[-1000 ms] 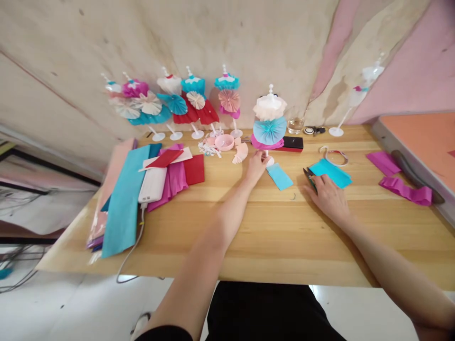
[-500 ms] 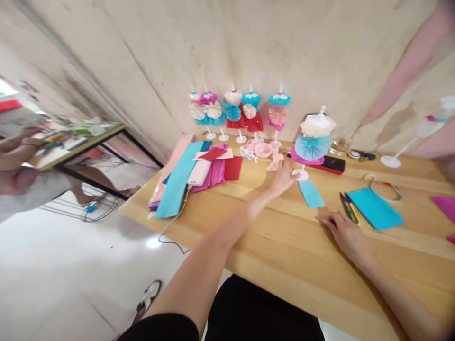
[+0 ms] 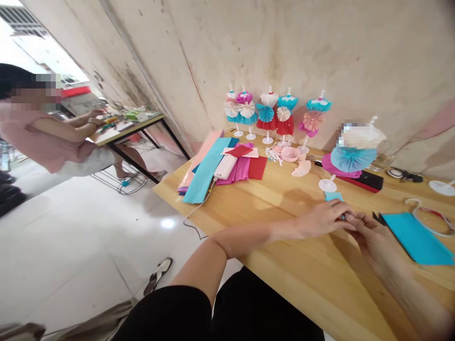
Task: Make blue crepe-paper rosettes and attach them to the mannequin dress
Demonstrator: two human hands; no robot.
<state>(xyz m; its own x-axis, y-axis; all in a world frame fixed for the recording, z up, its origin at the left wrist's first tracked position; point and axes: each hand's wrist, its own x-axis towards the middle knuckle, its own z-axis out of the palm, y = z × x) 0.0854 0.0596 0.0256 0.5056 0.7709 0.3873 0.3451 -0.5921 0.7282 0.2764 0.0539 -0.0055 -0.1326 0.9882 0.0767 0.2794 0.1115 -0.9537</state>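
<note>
My left hand (image 3: 324,219) and my right hand (image 3: 373,239) meet above the table's right half, their fingertips pinched together. A small bluish patch shows at the fingertips; whether it is something held or paper behind them I cannot tell. Just behind my left hand, a light blue paper piece (image 3: 333,195) lies partly covered. Beyond it stands a small mannequin (image 3: 353,158) in a cream top, with a pleated blue rosette and a magenta skirt, on a white round base. Right of my right hand lies a folded blue sheet (image 3: 417,237); dark blade tips (image 3: 377,218) poke out beside it.
Several dressed mannequins (image 3: 284,113) line the wall. Coloured papers (image 3: 202,177) and a white power bank (image 3: 226,166) with a cable lie at left. A pink bowl (image 3: 290,154), a pleated peach piece (image 3: 301,168) and a headband (image 3: 432,220) are about. Another person (image 3: 50,132) sits at a far table.
My left hand has left the pleated peach piece and mannequin base and come right to my right hand. Both hands' fingers have closed together. The view has turned left.
</note>
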